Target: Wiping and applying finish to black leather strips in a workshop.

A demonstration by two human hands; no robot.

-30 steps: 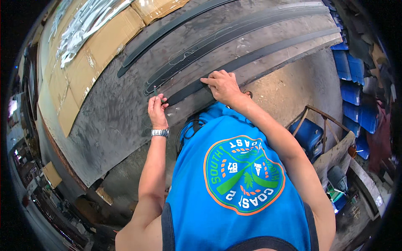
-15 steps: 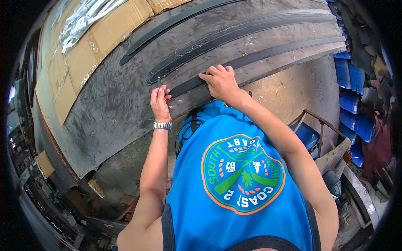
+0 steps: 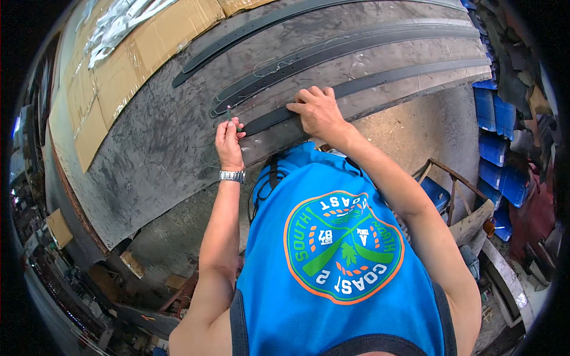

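Note:
A black belt strap (image 3: 392, 76) lies along the near edge of the dark worktable (image 3: 148, 136). My right hand (image 3: 319, 115) is closed over this strap, thumb and curled fingers pressing on it. At the strap's left end my left hand (image 3: 229, 139), a metal-band watch on its wrist, pinches a slim dark-green stick-like thing (image 3: 229, 114) with a pale tip. Its exact kind is too small to make out. Just beyond lie two more black straps (image 3: 332, 54) side by side, with punched holes and loose thread (image 3: 267, 66) over them.
Farther back rests another pair of dark straps (image 3: 237, 37). Flattened cardboard (image 3: 130, 62) covers the table's far left, with white strips (image 3: 122, 26) heaped on it. Blue stacked pieces (image 3: 496, 148) stand at the right, near a wooden-framed chair (image 3: 454, 178).
The view has shifted slightly. Both hands keep nearly the same places on the strap, and the left still pinches the green thing.

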